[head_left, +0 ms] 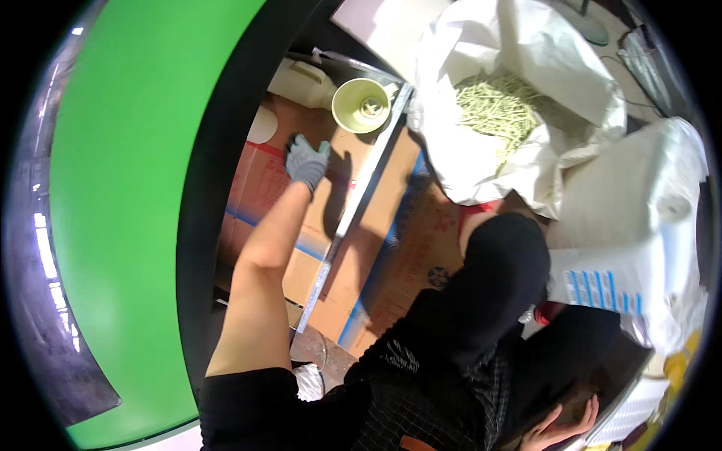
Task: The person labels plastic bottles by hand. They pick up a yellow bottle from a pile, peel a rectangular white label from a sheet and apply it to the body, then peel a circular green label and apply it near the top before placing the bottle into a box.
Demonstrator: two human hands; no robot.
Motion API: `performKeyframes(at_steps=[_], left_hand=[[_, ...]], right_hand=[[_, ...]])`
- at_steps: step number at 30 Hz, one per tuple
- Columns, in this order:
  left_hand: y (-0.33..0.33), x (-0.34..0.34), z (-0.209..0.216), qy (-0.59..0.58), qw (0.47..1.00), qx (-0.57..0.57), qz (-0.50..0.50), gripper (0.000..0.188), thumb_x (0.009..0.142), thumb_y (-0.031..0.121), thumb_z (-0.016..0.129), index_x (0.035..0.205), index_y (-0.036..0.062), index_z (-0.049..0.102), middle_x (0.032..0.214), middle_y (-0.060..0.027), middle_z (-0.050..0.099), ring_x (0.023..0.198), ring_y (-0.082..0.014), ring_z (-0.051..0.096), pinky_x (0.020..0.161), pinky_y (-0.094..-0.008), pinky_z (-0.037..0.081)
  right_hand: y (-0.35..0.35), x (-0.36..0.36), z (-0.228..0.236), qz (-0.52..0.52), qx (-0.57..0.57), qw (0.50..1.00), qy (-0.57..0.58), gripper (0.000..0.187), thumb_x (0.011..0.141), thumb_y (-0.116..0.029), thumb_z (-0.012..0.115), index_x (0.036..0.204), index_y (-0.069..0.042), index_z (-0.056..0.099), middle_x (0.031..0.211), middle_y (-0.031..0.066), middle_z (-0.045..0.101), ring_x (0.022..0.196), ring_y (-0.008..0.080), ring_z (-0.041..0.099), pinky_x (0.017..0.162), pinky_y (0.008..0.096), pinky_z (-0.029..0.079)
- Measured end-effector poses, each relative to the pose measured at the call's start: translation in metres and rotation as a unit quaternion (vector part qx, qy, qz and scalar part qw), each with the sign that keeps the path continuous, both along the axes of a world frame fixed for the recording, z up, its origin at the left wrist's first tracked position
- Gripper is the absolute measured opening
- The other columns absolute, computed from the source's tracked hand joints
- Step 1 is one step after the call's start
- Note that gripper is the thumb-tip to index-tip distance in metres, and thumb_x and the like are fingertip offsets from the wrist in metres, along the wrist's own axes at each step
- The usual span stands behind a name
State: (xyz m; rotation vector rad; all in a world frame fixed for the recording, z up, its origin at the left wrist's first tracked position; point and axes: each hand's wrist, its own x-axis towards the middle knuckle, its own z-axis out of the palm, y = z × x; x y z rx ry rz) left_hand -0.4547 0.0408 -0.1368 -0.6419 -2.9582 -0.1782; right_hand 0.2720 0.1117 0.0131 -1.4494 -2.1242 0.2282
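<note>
My left hand [307, 161], in a grey glove, reaches over flattened cardboard [331, 203] with its thumb and fingers apart. It appears to hold nothing. Just beyond it is a pale green pitcher-like cup [348, 109], with a few small pale pieces inside. Left of the cup lies an off-white plastic jug [301, 83], and a white round piece [263, 125] sits beside the glove. At the lower right, my bare right hand [562, 432] rests with fingers stretched out near a dark brown surface; part of it is cut off by the rim.
A large white sack [444, 143] stands open at the upper right, with thin pale green sticks [500, 113] in it. Below it stands a bulky plastic-wrapped white package [624, 225]. A metal bar [353, 207] crosses the cardboard. A big green machine panel [135, 188] fills the left.
</note>
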Motion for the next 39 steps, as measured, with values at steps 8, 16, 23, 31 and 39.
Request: performKeyframes(at_steps=[8,16,23,31,39], left_hand=[[0.018,-0.158,0.053,0.271,0.890,-0.361,-0.062,0.091,0.088,0.053,0.072,0.160,0.0072,0.040,0.166,-0.0188,0.039,0.153,-0.0367,0.036,0.123,-0.0522,0.033],[-0.164,-0.076,-0.035,-0.053,0.880,-0.200,0.428,0.116,0.090,0.074,0.061,0.162,-0.0081,0.023,0.166,-0.0337,0.028,0.156,-0.0451,0.026,0.128,-0.0501,0.023],[-0.076,-0.063,-0.036,0.194,0.980,-0.014,0.033,0.097,0.089,0.062,0.071,0.151,-0.0071,0.043,0.155,-0.0356,0.044,0.145,-0.0480,0.041,0.121,-0.0531,0.035],[0.099,-0.171,0.007,0.356,0.845,-0.230,-0.325,0.062,0.088,0.026,0.070,0.146,0.0122,0.055,0.156,-0.0173,0.050,0.144,-0.0368,0.046,0.114,-0.0534,0.040],[0.093,-0.171,-0.017,0.251,0.861,-0.424,-0.126,0.032,0.093,0.024,0.064,0.125,0.0186,0.064,0.122,-0.0078,0.068,0.122,-0.0297,0.060,0.094,-0.0481,0.051]], right_hand=[[0.041,-0.069,0.001,0.049,-0.070,0.983,-0.162,0.037,0.096,-0.024,0.080,0.118,-0.001,0.062,0.111,0.0141,0.066,0.103,0.0342,0.059,0.093,0.0488,0.042],[0.038,-0.091,-0.010,0.007,-0.040,0.985,-0.165,0.031,0.097,-0.028,0.078,0.109,-0.002,0.067,0.100,0.0133,0.067,0.093,0.0338,0.060,0.089,0.0484,0.044],[0.060,-0.081,-0.010,0.064,-0.066,0.983,-0.161,0.027,0.096,-0.030,0.078,0.101,-0.004,0.071,0.094,0.0122,0.064,0.088,0.0325,0.059,0.086,0.0476,0.044],[0.059,-0.078,-0.007,0.048,-0.077,0.974,-0.208,0.026,0.094,-0.036,0.078,0.099,-0.010,0.075,0.093,0.0105,0.062,0.091,0.0318,0.059,0.085,0.0475,0.045],[0.067,-0.076,-0.005,0.063,-0.100,0.964,-0.237,0.024,0.094,-0.038,0.077,0.098,-0.014,0.076,0.095,0.0098,0.061,0.091,0.0305,0.060,0.085,0.0448,0.046]])
